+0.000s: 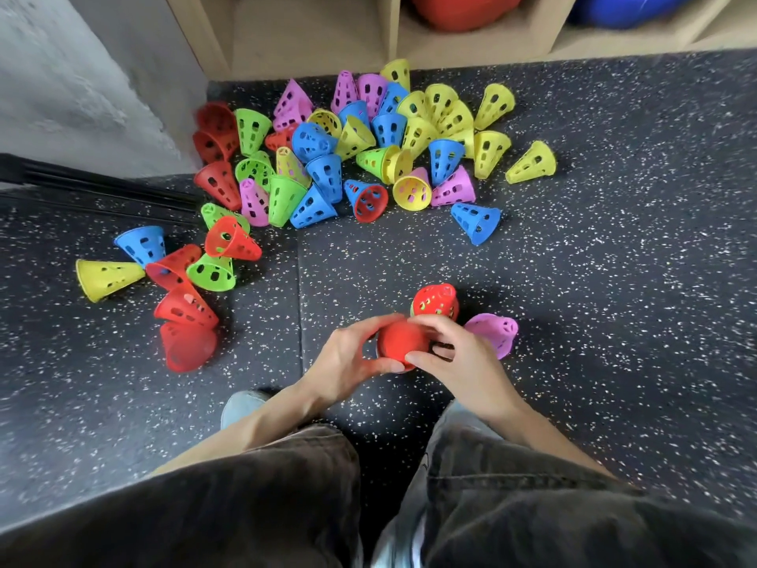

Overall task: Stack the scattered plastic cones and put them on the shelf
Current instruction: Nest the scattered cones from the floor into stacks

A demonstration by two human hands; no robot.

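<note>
Both hands hold one red cone low over the dark speckled floor: my left hand grips its left side, my right hand grips its right side. Just beyond the hands a small stack with a red cone on top stands upright, green showing through its holes. A pink cone lies on its side to the right of my right hand. Several loose red, blue, green, yellow and pink cones lie scattered farther off. The wooden shelf runs along the top.
A grey wall and dark rods are at the left. A red ball and a blue ball sit in the shelf compartments. My knees in dark trousers fill the bottom. A separate cluster of cones lies left.
</note>
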